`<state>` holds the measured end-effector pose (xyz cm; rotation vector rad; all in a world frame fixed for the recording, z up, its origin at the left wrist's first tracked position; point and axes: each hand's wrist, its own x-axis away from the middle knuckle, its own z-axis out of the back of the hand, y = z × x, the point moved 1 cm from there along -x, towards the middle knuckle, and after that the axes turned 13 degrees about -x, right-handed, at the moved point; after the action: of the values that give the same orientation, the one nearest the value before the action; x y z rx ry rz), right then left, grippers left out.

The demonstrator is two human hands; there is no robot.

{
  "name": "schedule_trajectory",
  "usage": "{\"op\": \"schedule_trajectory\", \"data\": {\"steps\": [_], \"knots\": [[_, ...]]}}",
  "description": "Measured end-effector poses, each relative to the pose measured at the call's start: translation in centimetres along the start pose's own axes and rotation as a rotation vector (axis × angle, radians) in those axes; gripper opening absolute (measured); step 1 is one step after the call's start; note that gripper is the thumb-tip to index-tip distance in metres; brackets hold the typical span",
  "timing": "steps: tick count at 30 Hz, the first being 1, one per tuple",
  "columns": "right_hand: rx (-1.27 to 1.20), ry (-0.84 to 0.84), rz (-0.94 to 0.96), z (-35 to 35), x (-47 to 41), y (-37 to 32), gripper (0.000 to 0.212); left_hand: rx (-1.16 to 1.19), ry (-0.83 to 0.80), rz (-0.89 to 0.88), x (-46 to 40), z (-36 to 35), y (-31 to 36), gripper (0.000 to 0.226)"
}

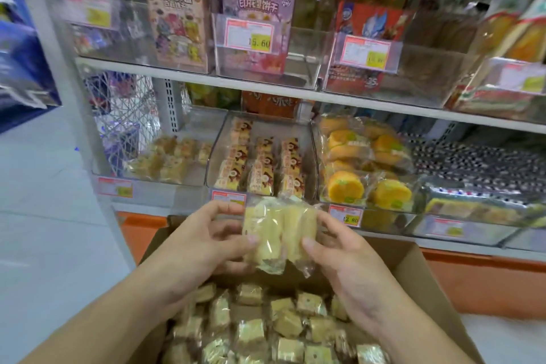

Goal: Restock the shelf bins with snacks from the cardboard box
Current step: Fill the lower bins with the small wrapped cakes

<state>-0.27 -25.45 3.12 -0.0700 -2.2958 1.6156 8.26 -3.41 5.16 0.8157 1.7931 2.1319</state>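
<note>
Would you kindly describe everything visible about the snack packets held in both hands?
The snack packets are pale yellow cakes in clear, crinkly plastic wrappers, at least two side by side and roughly upright. The left hand and the right hand grip them from either side, above the open cardboard box and just before the lower shelf bins.

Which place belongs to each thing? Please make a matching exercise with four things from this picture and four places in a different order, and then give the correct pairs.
Things
1. pale yellow wrapped snacks
2. cardboard box
3. round orange cakes
4. purple biscuit packet

Places
A. in a clear bin on the upper shelf
B. held between the left hand and the right hand
C. in a clear bin on the lower shelf, right of the centre bin
D. below the hands, full of small wrapped snacks

Pairs: 1-B, 2-D, 3-C, 4-A
</note>
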Motion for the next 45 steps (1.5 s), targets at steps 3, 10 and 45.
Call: {"op": "schedule_trajectory", "data": {"steps": [3,10,45], "knots": [[-0.053,-0.015,-0.008,-0.3,-0.7,-0.1,0.049,-0.052,-0.007,-0.008,-0.8,-0.1,0.2,0.043],[0.109,0.074,-0.008,-0.9,-2.2,0.3,0.038,-0.018,-0.010,0.044,-3.1,-0.1,-0.7,0.048],[0.413,-0.058,0.266,-1.8,-1.3,0.9,0.110,-0.058,0.102,0.033,-3.1,0.3,-1.3,0.049]]}}
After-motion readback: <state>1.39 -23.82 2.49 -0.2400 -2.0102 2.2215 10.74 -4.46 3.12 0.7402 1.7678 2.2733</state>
